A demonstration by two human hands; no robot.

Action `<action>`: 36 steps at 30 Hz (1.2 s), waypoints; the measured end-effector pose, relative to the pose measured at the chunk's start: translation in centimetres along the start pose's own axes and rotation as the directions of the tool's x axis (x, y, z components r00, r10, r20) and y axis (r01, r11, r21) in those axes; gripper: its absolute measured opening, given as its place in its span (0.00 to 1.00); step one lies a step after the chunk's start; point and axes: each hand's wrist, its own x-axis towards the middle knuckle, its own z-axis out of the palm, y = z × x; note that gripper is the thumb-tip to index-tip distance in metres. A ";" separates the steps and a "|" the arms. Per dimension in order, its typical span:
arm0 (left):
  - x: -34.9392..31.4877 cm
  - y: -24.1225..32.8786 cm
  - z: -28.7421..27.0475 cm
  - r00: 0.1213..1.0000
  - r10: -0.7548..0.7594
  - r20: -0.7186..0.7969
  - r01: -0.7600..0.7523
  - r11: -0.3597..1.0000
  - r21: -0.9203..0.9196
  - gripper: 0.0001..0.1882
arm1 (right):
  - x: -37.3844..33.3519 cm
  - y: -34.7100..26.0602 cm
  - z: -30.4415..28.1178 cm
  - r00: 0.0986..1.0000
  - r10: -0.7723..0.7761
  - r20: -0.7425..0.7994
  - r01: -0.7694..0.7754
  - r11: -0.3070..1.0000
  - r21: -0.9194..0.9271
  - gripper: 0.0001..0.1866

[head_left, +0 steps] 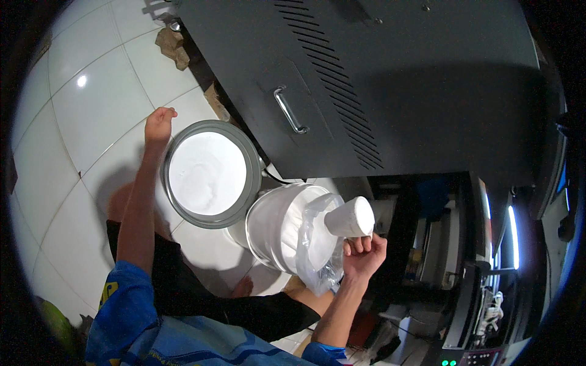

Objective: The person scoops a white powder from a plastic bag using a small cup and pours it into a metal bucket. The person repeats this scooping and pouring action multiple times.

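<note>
While tilted, white cup (350,218) above right fingers (360,244).

Left hand (160,124) gripping the upper-left rim of a grey-rimmed round lid (209,174), white inside, tilted open. Right hand (364,254) closed on a white cup (351,218), tipped on its side over a white bucket (278,229) lined with a clear plastic bag (317,256). Bucket set just right of the lid, below a dark grey cabinet (366,79) with 1 metal handle (289,110). White floor tiles (91,110) at left.
</note>
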 end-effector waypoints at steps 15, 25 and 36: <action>-1.7 5.7 -1.9 0.995 -0.008 -0.095 0.004 0.999 -0.042 0.12 | -0.3 14.1 10.2 0.929 0.356 0.098 -0.337 0.927 -0.166 0.18; -3.2 8.1 -2.8 0.990 0.020 -0.142 -0.016 0.999 0.032 0.13 | 6.2 29.4 9.5 0.892 0.325 0.313 0.117 0.504 -0.856 0.23; -3.6 9.2 -3.2 0.988 0.083 -0.131 -0.084 0.996 -0.003 0.13 | 9.2 33.7 6.6 0.879 0.361 0.312 0.235 0.242 -0.941 0.27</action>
